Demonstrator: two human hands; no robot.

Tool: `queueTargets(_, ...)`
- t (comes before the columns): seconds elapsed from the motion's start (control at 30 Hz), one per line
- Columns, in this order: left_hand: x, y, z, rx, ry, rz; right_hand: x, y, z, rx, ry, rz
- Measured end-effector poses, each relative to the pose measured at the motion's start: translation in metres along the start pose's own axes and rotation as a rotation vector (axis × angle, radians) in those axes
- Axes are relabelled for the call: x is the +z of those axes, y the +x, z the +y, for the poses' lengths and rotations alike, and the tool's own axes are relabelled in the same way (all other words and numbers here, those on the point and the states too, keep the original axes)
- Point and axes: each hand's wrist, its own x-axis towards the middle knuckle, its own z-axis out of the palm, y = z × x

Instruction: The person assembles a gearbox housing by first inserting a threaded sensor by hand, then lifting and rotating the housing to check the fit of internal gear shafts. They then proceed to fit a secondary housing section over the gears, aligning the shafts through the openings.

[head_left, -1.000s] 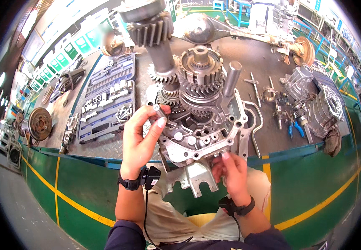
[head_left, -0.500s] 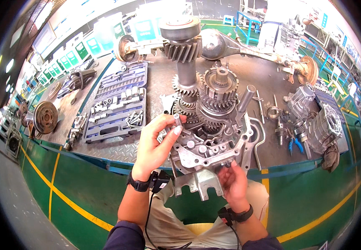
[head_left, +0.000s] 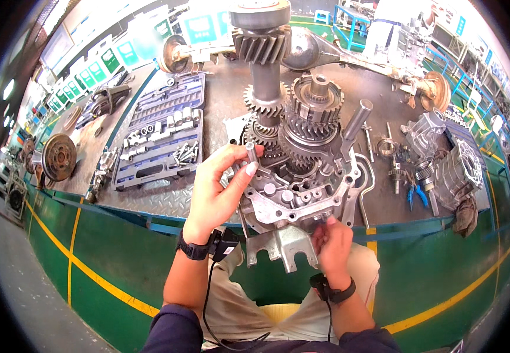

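A gearbox assembly (head_left: 302, 194) stands at the near edge of the steel bench, with stacked gears (head_left: 311, 120) and a tall geared shaft (head_left: 264, 53) rising from its aluminium housing. My left hand (head_left: 222, 185) is at the housing's left side, pinching a small grey metal cylinder (head_left: 250, 154) between thumb and fingers. My right hand (head_left: 332, 244) is under the housing's front edge, fingers closed on a small fastener (head_left: 324, 220) there. A bracket (head_left: 281, 247) hangs below the housing, just left of my right hand.
A blue socket and tool tray (head_left: 161, 138) lies left on the bench. Housings (head_left: 461, 170), loose parts and blue-handled pliers (head_left: 412, 197) lie at the right. A brake disc (head_left: 58, 156) sits far left. An axle part (head_left: 337, 56) lies behind. The bench front is green (head_left: 125, 247).
My head has shifted, so the assembly sits lower and more to the right in view. My left hand has risen slightly with the small cylinder. My right hand stays under the housing's front edge.
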Motion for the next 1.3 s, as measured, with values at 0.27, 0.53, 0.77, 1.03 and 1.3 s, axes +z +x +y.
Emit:
queueTargets(0.27, 0.002, -0.001, 0.000, -0.012, -0.029, 0.014, 0.002, 0.000, -0.006, -0.141, -0.137, -0.025)
queueTargets(0.53, 0.001, 0.000, 0.006, -0.075, -0.024, -0.031, 0.008, -0.003, -0.005, -0.105, -0.162, 0.001)
queueTargets(0.77, -0.001, -0.002, 0.003, -0.106, -0.027, -0.037, 0.009, -0.002, -0.011, 0.202, 0.340, -0.019)
queueTargets(1.03, -0.001, -0.002, 0.003, -0.095, -0.010, -0.034, -0.001, 0.004, -0.003, -0.344, -0.492, -0.002)
queueTargets(1.3, 0.000, -0.003, 0.004, -0.095, -0.003, -0.029, 0.002, 0.003, -0.016, 0.476, 0.523, -0.187)
